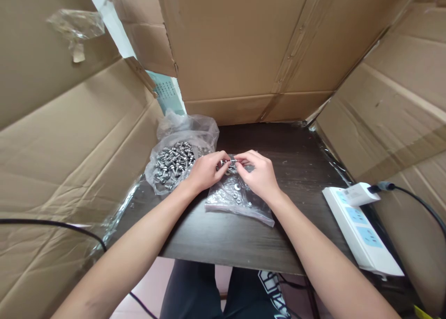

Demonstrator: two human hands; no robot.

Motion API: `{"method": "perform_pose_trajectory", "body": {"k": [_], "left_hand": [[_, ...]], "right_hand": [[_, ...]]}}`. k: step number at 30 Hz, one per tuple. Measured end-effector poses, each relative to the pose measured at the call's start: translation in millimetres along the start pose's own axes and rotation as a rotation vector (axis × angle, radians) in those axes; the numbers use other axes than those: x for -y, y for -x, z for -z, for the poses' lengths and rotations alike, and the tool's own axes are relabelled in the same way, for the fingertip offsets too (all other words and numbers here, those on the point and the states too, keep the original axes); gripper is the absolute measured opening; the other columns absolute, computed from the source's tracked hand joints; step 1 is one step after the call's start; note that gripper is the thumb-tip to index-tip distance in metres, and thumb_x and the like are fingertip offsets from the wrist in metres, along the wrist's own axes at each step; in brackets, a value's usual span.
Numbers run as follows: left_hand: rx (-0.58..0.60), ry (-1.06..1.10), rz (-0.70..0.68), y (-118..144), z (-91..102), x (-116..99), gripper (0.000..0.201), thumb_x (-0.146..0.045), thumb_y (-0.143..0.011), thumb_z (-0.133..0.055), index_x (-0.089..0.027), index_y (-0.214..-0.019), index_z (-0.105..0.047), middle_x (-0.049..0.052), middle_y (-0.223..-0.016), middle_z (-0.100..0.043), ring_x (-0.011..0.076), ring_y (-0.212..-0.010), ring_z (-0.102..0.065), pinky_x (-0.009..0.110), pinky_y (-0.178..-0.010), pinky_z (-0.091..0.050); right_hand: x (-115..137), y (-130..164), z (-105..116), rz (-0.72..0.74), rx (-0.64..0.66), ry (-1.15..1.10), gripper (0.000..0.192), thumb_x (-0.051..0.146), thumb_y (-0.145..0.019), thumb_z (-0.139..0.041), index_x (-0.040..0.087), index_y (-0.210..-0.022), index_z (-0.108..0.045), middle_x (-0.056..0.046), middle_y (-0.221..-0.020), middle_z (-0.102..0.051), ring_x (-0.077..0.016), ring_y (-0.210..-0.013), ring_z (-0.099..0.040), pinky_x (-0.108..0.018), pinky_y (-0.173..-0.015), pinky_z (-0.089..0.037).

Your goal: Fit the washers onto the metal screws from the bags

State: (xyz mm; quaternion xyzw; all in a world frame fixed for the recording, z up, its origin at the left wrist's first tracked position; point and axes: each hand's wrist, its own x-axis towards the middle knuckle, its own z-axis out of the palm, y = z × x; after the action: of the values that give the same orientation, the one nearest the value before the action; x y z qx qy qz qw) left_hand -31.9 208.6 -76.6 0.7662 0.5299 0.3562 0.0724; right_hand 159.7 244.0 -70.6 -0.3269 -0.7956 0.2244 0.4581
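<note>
In the head view, the left hand and the right hand meet near the middle of the dark table, nearly fingertip to fingertip. Thumb and fingers of each are closed on a small metal bolt, which lies crosswise between them, just above a flat clear bag; its finer details are too small to tell. A few washers show at the flat bag, though I cannot tell whether they lie on it or inside it. Beside the left hand, a crumpled plastic bag stands open, with a heap of bolts in it. Over on the right of the table lies a white power strip, a white adapter plugged into its far end and a black cable running off from that. Cardboard walls rise around the back and sides of the table, and the person's dark trousers show below its near edge.
</note>
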Motion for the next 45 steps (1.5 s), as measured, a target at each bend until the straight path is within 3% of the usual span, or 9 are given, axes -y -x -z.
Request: {"method": "perform_pose_trajectory", "body": {"k": [7,17,24,30,34,37,40,42,45], "left_hand": [[0.017,0.085,0.011,0,-0.6,2,0.012,-0.028,-0.098,-0.058,-0.021,-0.100,-0.067,0.001,-0.090,-0.074,0.0146,-0.071,-0.064,0.025,-0.069,-0.048],[0.021,0.131,-0.034,1,-2.8,3,0.014,-0.029,-0.099,-0.057,-0.019,-0.104,-0.066,0.003,-0.094,-0.074,0.0138,-0.072,-0.065,0.025,-0.070,-0.051],[-0.021,0.051,-0.079,1,-1.7,0,0.016,-0.029,-0.101,-0.056,-0.019,-0.107,-0.067,0.003,-0.096,-0.074,0.0139,-0.074,-0.066,0.025,-0.071,-0.050],[-0.124,0.031,-0.021,-1,1.5,2,0.016,-0.030,-0.100,-0.056,-0.018,-0.104,-0.067,0.003,-0.090,-0.073,0.0136,-0.071,-0.065,0.025,-0.070,-0.050],[-0.081,0.021,-0.052,-1,1.3,3,0.017,-0.029,-0.100,-0.056,-0.018,-0.105,-0.067,0.004,-0.092,-0.074,0.0146,-0.075,-0.067,0.025,-0.071,-0.050],[-0.063,0.013,-0.053,-1,0.8,4,0.017,-0.030,-0.101,-0.056,-0.018,-0.106,-0.068,0.004,-0.094,-0.074,0.0154,-0.077,-0.068,0.025,-0.070,-0.050],[-0.093,-0.004,-0.038,-1,1.8,5,0.017,-0.030,-0.101,-0.056,-0.019,-0.105,-0.067,0.004,-0.093,-0.074,0.0152,-0.076,-0.068,0.025,-0.071,-0.050],[-0.121,-0.020,-0.021,-2,2.9,6,0.017,-0.031,-0.101,-0.056,-0.019,-0.105,-0.067,0.003,-0.091,-0.073,0.0148,-0.074,-0.067,0.026,-0.071,-0.050],[-0.107,-0.028,-0.023,-2,3.3,6,0.017,-0.032,-0.101,-0.056,-0.019,-0.104,-0.067,0.003,-0.091,-0.073,0.0148,-0.074,-0.067,0.026,-0.071,-0.050]], "right_hand": [[2,0,-1,-0.087,0.012,-0.210,0.010,0.024,-0.088,-0.069,0.021,-0.091,-0.078,-0.005,-0.095,-0.070,-0.0164,-0.081,-0.074,-0.031,-0.078,-0.066],[6,-2,2,-0.213,0.058,-0.222,0.014,0.029,-0.085,-0.071,0.019,-0.094,-0.073,-0.004,-0.086,-0.075,-0.0190,-0.078,-0.075,-0.031,-0.074,-0.062],[11,-3,6,-0.186,0.090,-0.081,0.028,0.043,-0.097,-0.055,0.021,-0.082,-0.064,-0.001,-0.066,-0.068,-0.0150,-0.061,-0.063,-0.026,-0.062,-0.049],[10,1,8,-0.169,0.374,0.209,0.059,0.053,-0.093,-0.058,0.020,-0.046,-0.045,0.004,-0.044,-0.042,-0.0102,-0.046,-0.039,-0.027,-0.051,-0.025],[6,1,6,-0.179,0.209,0.157,0.018,0.036,-0.088,-0.063,0.022,-0.080,-0.070,0.003,-0.060,-0.059,-0.0129,-0.055,-0.052,-0.026,-0.057,-0.037],[3,1,5,-0.170,0.127,0.081,0.032,0.028,-0.086,-0.062,0.023,-0.117,-0.069,0.002,-0.078,-0.067,-0.0129,-0.058,-0.056,-0.026,-0.062,-0.044],[3,1,4,-0.110,0.219,0.142,0.016,0.029,-0.088,-0.059,0.022,-0.081,-0.071,0.000,-0.071,-0.065,-0.0132,-0.058,-0.053,-0.027,-0.060,-0.041],[4,2,4,-0.098,0.274,0.232,0.038,0.032,-0.088,-0.058,0.020,-0.053,-0.056,0.000,-0.059,-0.058,-0.0134,-0.055,-0.049,-0.028,-0.057,-0.035],[3,2,3,-0.141,0.212,0.232,0.029,0.032,-0.087,-0.060,0.021,-0.060,-0.062,0.000,-0.060,-0.059,-0.0141,-0.057,-0.051,-0.028,-0.057,-0.035]]}}
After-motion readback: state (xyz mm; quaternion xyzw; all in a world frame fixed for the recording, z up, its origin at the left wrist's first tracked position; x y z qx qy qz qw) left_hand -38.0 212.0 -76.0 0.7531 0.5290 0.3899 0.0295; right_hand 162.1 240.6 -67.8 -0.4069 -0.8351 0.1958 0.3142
